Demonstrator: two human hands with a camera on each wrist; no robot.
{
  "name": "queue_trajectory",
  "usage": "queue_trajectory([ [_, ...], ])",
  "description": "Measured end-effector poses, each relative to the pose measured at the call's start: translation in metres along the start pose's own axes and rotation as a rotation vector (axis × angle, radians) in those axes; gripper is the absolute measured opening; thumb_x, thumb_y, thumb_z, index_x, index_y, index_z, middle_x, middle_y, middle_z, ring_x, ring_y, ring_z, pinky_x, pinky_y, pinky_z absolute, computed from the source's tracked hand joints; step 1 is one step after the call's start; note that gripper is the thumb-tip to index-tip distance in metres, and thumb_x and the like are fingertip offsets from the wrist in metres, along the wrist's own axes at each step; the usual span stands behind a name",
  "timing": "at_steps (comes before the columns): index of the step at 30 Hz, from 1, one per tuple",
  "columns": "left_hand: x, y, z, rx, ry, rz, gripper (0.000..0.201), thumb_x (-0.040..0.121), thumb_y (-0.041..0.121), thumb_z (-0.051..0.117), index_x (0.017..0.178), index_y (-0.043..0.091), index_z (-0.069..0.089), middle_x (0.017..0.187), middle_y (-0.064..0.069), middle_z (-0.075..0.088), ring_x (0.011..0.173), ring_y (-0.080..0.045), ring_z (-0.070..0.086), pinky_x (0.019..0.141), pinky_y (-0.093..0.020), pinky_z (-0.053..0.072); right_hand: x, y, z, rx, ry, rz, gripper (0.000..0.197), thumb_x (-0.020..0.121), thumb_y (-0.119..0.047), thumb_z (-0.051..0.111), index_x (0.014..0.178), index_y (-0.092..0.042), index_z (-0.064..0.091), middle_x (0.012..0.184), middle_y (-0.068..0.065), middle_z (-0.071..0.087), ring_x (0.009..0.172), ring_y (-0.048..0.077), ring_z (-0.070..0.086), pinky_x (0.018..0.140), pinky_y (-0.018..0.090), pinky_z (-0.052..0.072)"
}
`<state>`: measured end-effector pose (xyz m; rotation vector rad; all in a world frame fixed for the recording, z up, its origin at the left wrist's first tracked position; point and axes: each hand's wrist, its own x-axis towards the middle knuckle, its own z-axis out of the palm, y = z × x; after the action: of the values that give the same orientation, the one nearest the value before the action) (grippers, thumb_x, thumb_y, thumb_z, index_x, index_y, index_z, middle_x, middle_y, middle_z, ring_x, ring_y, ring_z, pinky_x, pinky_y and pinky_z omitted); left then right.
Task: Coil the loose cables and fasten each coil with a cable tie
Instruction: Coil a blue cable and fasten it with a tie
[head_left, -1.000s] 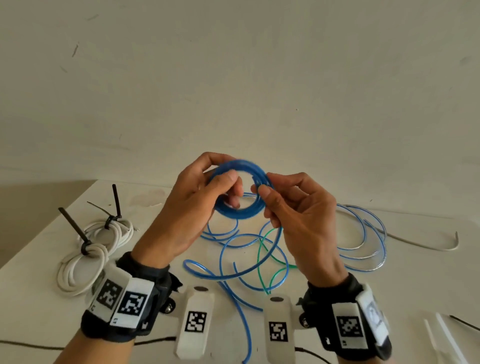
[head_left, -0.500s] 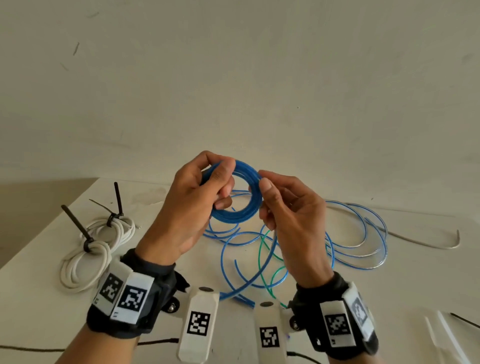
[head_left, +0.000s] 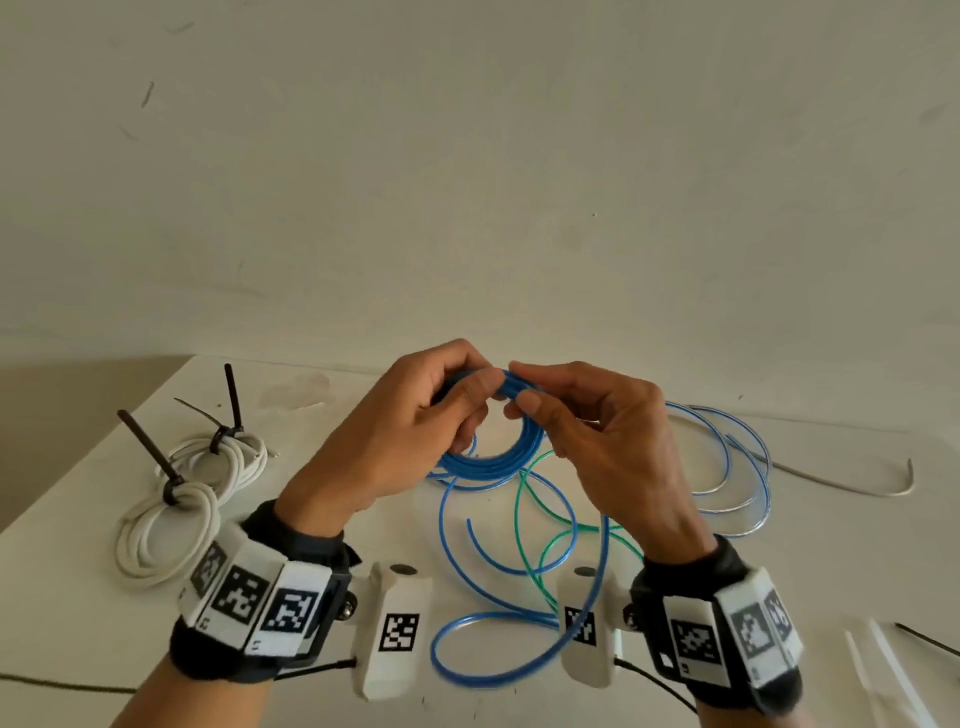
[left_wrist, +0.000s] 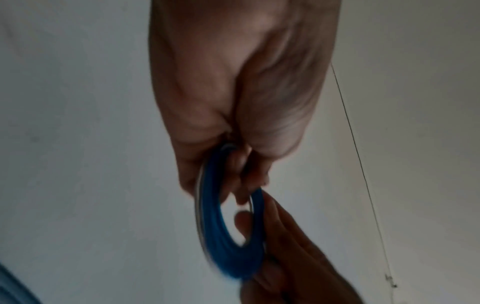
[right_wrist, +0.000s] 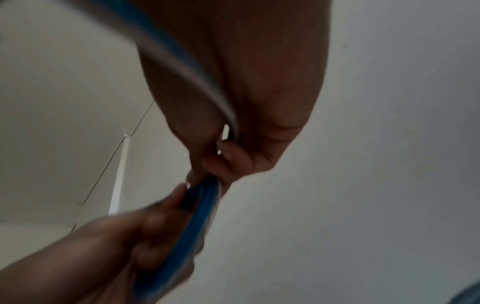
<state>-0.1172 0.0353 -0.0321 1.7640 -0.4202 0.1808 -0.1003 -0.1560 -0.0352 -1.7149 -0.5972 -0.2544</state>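
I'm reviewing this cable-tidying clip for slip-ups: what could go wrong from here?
1. The blue coil is held only by fingertips of the left hand and right hand, with no tie on it; a loosened pinch could let it spring open.
2. Its loose tail loops over the green cable, so further winding may drag or snag that.
3. No spare tie is near the hands.
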Motion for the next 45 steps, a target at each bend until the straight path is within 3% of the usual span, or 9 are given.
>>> queue_trajectory([
  [3, 0.005, 0.001, 0.010, -0.171, 0.212, 0.087, 0.024, 0.104, 0.022, 0.050, 0.089, 0.006, 0.059, 0.064, -0.002, 0.041, 0.058, -0.014, 0.035, 0.055, -0.024, 0.039, 0.000, 0.001, 0.012, 0.201, 0.138, 0.003, 0.022, 0.097, -0.010, 0.064, 0.113, -0.020, 0.074, 0.082, 0.008, 0.077, 0.050, 0.014, 0.046, 0.050, 0.019, 0.040],
  [6, 0.008, 0.006, 0.013, -0.374, 0.401, 0.116, 0.025, 0.106, 0.021, 0.047, 0.087, 0.007, 0.058, 0.067, -0.012, 0.035, 0.057, -0.011, 0.033, 0.054, -0.023, 0.036, -0.002, -0.001, 0.025, 0.301, 0.278, 0.012, 0.012, 0.094, -0.013, 0.068, 0.106, -0.014, 0.073, 0.079, 0.013, 0.074, 0.049, 0.015, 0.047, 0.050, 0.023, 0.042],
  [9, 0.008, 0.011, 0.019, -0.507, 0.476, 0.087, 0.028, 0.106, 0.025, 0.044, 0.094, 0.003, 0.055, 0.062, -0.001, 0.034, 0.054, -0.010, 0.030, 0.054, -0.022, 0.036, -0.005, -0.006, 0.031, 0.375, 0.297, 0.024, 0.013, 0.088, -0.018, 0.072, 0.097, -0.010, 0.068, 0.084, 0.010, 0.077, 0.048, 0.017, 0.052, 0.050, 0.023, 0.043],
  [16, 0.009, 0.009, 0.023, -0.637, 0.356, -0.026, 0.033, 0.108, 0.027, 0.038, 0.106, 0.000, 0.057, 0.061, -0.001, 0.044, 0.052, -0.012, 0.035, 0.060, -0.025, 0.050, -0.002, -0.005, 0.017, 0.317, 0.224, 0.006, 0.012, 0.092, -0.009, 0.067, 0.104, -0.011, 0.068, 0.084, 0.011, 0.078, 0.047, 0.015, 0.045, 0.050, 0.021, 0.042],
  [23, 0.000, 0.006, 0.008, -0.178, -0.013, -0.117, 0.036, 0.097, 0.034, 0.060, 0.087, 0.000, 0.064, 0.061, -0.005, 0.056, 0.049, -0.014, 0.047, 0.079, -0.047, 0.060, 0.002, -0.001, -0.008, 0.173, -0.014, 0.026, 0.016, 0.093, -0.002, 0.066, 0.103, -0.012, 0.073, 0.085, 0.006, 0.079, 0.069, 0.009, 0.072, 0.062, 0.011, 0.048],
  [26, -0.002, 0.006, 0.007, -0.137, -0.116, -0.180, 0.044, 0.096, 0.044, 0.055, 0.078, 0.005, 0.061, 0.057, -0.005, 0.049, 0.047, -0.015, 0.041, 0.077, -0.041, 0.060, 0.001, -0.001, -0.014, 0.073, -0.127, 0.007, 0.019, 0.093, 0.000, 0.066, 0.104, -0.013, 0.075, 0.088, 0.003, 0.079, 0.080, 0.013, 0.076, 0.071, 0.017, 0.055],
  [28, -0.002, 0.006, 0.009, -0.117, -0.097, -0.203, 0.045, 0.098, 0.046, 0.053, 0.076, 0.007, 0.059, 0.056, -0.001, 0.042, 0.050, -0.016, 0.036, 0.070, -0.033, 0.055, 0.000, -0.002, -0.015, 0.017, -0.152, 0.016, 0.019, 0.094, -0.002, 0.066, 0.104, -0.015, 0.075, 0.089, 0.002, 0.079, 0.083, 0.015, 0.077, 0.077, 0.022, 0.058],
  [35, 0.005, 0.011, 0.017, -0.375, 0.264, -0.060, 0.043, 0.097, 0.043, 0.053, 0.070, 0.010, 0.048, 0.055, 0.005, 0.025, 0.050, -0.011, 0.024, 0.054, -0.026, 0.037, -0.002, -0.005, 0.015, 0.216, 0.121, 0.025, 0.020, 0.100, -0.012, 0.061, 0.115, -0.019, 0.072, 0.085, 0.006, 0.078, 0.045, 0.017, 0.050, 0.046, 0.022, 0.040],
  [45, 0.009, 0.009, 0.016, -0.828, 0.390, -0.207, 0.042, 0.101, 0.049, 0.048, 0.077, 0.015, 0.050, 0.055, 0.005, 0.026, 0.048, -0.011, 0.026, 0.056, -0.021, 0.047, -0.009, -0.001, 0.042, 0.335, 0.235, 0.045, 0.027, 0.088, -0.026, 0.070, 0.111, -0.014, 0.066, 0.088, 0.009, 0.078, 0.044, 0.018, 0.046, 0.046, 0.027, 0.040],
])
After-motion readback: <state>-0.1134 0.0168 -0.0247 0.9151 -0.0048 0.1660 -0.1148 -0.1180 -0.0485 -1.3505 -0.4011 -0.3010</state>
